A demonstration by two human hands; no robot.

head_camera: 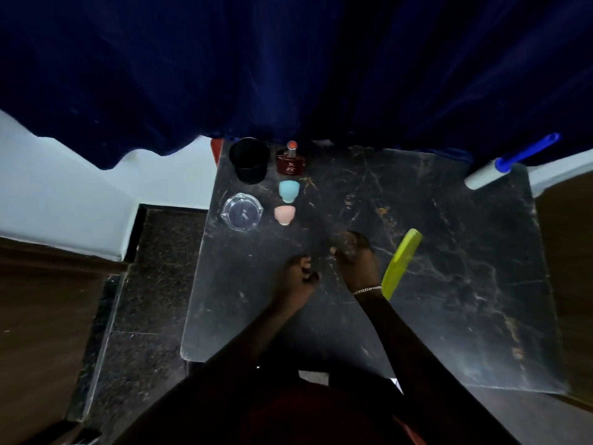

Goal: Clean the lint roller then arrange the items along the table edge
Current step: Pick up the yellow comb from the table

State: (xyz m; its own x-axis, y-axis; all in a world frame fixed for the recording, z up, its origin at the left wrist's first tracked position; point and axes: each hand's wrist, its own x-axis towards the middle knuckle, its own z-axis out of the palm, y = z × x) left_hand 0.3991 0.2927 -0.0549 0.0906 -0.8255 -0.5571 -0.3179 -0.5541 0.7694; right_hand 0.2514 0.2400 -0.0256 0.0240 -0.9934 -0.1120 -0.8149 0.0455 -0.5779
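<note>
I see both hands over the middle of the dark counter (449, 284). The right hand (354, 261) curls its fingers round a small crumpled clump (347, 243). The left hand (298, 276) has bent fingers; I cannot tell if they hold anything. The lint roller (487, 176) lies at the far right corner, well apart.

A dark marble table (449, 284) with pale and gold veins lies under both hands. Beyond the right hand (353, 261), a deep blue curtain (288, 75) hangs along the table's far edge. Well left of the left hand (300, 277) are a pale wall (64, 194), a speckled dark stone floor (154, 284) and a brown wooden surface (48, 316). The light is dim.
</note>
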